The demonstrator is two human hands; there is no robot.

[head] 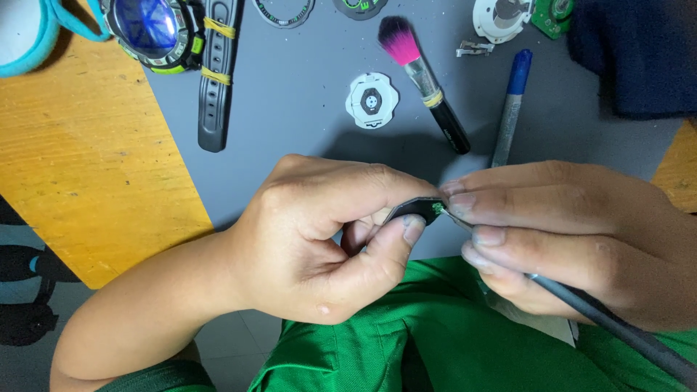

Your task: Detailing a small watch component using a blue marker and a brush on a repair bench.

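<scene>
Two hands meet over the lap: left hand (319, 239) pinches a small dark watch part (415, 209) with a green speck, right hand (573, 232) grips a thin dark tool (617, 327) touching it. Part mostly hidden by fingers, shape unclear. White round disc (372, 100), pink-tipped brush (425, 83), blue pen (510, 105) lie on grey mat (305, 123) beyond.

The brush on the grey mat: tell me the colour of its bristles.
The brush has pink bristles darkening to black at the tips, shown in the head view.

open grey mat (305, 138) ahead of hands, brush (425, 83) and pen (510, 109) beyond
</scene>
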